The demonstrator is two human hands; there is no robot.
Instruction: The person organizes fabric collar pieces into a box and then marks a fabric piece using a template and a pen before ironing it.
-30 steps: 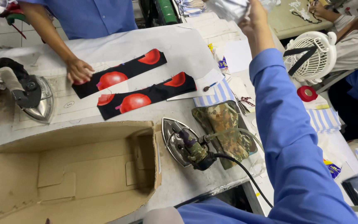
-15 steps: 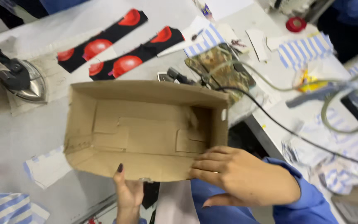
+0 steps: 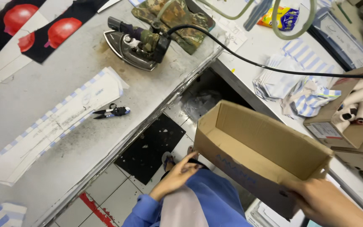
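My right hand (image 3: pixel 325 202) grips the near right corner of an open, empty brown cardboard box (image 3: pixel 260 148). The box hangs tilted in the air over the gap between two tables, its open side up. My left hand (image 3: pixel 176 176) sits lower, in a blue sleeve, with fingers stretched toward the box's lower left corner. It rests on blue clothing and a pale cloth (image 3: pixel 181 208) in my lap and holds nothing.
On the grey table (image 3: pixel 30 96) lie an iron (image 3: pixel 133 42), small snips (image 3: pixel 112 112), a striped fabric strip (image 3: pixel 53 124) and black fabric with red shapes (image 3: pixel 59 30). A black cable (image 3: pixel 274 67) crosses to the right table, which holds striped pieces (image 3: pixel 293 88) and a box of thread cones (image 3: pixel 353 110).
The box has left the grey table and moved right, off its edge. My left hand has let go of it and only my right hand holds it.
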